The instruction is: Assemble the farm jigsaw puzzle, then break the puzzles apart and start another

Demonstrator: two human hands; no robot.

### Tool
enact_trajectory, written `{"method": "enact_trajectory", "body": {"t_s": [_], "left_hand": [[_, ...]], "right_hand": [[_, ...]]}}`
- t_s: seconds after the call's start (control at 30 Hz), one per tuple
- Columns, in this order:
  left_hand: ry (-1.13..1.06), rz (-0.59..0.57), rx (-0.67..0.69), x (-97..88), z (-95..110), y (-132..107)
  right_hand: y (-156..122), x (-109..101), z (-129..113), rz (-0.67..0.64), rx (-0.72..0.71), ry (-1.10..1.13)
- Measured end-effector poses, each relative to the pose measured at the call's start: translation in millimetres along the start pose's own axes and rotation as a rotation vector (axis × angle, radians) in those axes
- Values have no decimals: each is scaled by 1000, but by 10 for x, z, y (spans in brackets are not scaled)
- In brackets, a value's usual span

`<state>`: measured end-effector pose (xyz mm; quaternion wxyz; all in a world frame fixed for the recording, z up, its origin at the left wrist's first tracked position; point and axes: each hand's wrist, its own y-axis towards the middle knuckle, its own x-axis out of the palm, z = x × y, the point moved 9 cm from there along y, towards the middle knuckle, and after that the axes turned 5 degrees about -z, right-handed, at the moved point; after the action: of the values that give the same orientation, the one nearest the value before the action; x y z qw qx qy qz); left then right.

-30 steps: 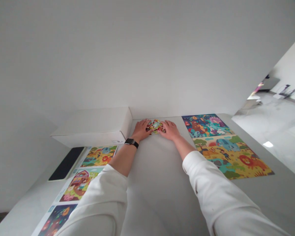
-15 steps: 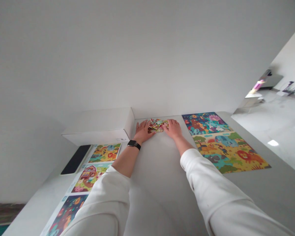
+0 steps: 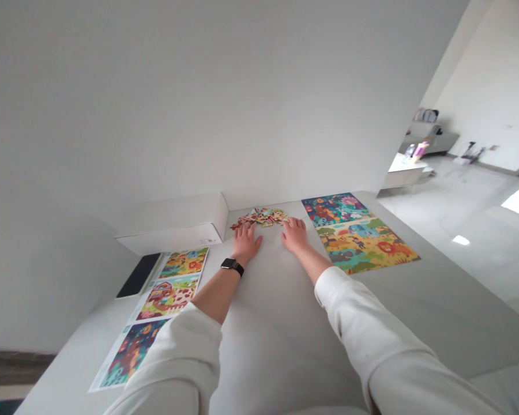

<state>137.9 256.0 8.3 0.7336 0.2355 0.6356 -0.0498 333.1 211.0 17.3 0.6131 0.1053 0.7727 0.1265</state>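
A small heap of loose colourful puzzle pieces (image 3: pixel 260 217) lies at the far edge of the white table (image 3: pixel 281 323), against the wall. My left hand (image 3: pixel 246 243), with a black watch on the wrist, lies flat on the table just in front of the heap, fingers stretched out. My right hand (image 3: pixel 293 235) rests palm down beside it, fingers reaching toward the right end of the heap. Neither hand holds anything. White sleeves cover both forearms.
A finished colourful puzzle (image 3: pixel 357 231) lies to the right of my hands. A white box (image 3: pixel 173 223) stands at the left by the wall. A printed sheet with three pictures (image 3: pixel 155 308) and a black phone (image 3: pixel 138 275) lie near the left edge.
Both hands have drawn back from the heap toward me and no longer cup it. The pieces now lie spread out by the wall. The camera has tilted.
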Motion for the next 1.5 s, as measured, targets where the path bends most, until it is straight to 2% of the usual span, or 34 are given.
{"method": "enact_trajectory", "body": {"t_s": [0.07, 0.13, 0.17, 0.23, 0.3, 0.37, 0.4, 0.43, 0.5, 0.7, 0.8, 0.87, 0.97, 1.1, 1.17, 1.23, 1.3, 1.37, 1.5], "left_hand": [[-19, -38, 59, 18, 193, -188], [-46, -76, 137, 38, 450, -413], [-60, -94, 176, 44, 596, -538], [-83, -146, 285, 65, 932, -806], [-107, -193, 395, 67, 1255, -1063], [-125, -219, 469, 44, 1493, -1250], [-129, -225, 481, 30, 1563, -1302], [-129, -229, 474, 17, 1600, -1327], [-127, -229, 431, -2, 1602, -1317], [-153, -167, 433, -52, 1568, -1254], [-181, -133, 412, -75, 1546, -1251], [-203, -111, 374, -99, 1514, -1239], [-235, -71, 278, -161, 1393, -1190], [-238, -31, 90, -278, 1008, -1090], [-207, -40, 2, -330, 741, -1053], [-161, -67, -80, -370, 448, -1036], [-108, -112, -140, -387, 174, -1034], [-65, -167, -153, -376, -30, -1028], [-18, -248, -55, -305, -192, -935]], "right_hand": [[-137, -213, 160, 33, 41, 16], [-282, -490, 523, 63, 107, 11], [-371, -643, 791, 75, 163, 4], [-623, -954, 1476, 92, 350, -18], [-978, -1195, 2198, 48, 577, -54], [-1356, -1380, 2747, 6, 739, -80], [-1533, -1393, 2952, -78, 815, -88], [-1657, -1426, 3068, -107, 830, -89], [-1804, -1433, 3164, -169, 827, -92], [-1796, -1346, 3034, -210, 739, -134], [-1812, -1288, 2875, -225, 694, -161], [-1835, -1235, 2667, -239, 644, -181], [-1878, -1115, 2175, -255, 547, -200], [-1943, -914, 1313, -275, 372, -195], [-1952, -824, 908, -300, 271, -172], [-1917, -751, 612, -348, 193, -137], [-1803, -724, 463, -377, 161, -121], [-1598, -732, 417, -365, 147, -126], [-1074, -653, 347, -336, 57, -111]]}}
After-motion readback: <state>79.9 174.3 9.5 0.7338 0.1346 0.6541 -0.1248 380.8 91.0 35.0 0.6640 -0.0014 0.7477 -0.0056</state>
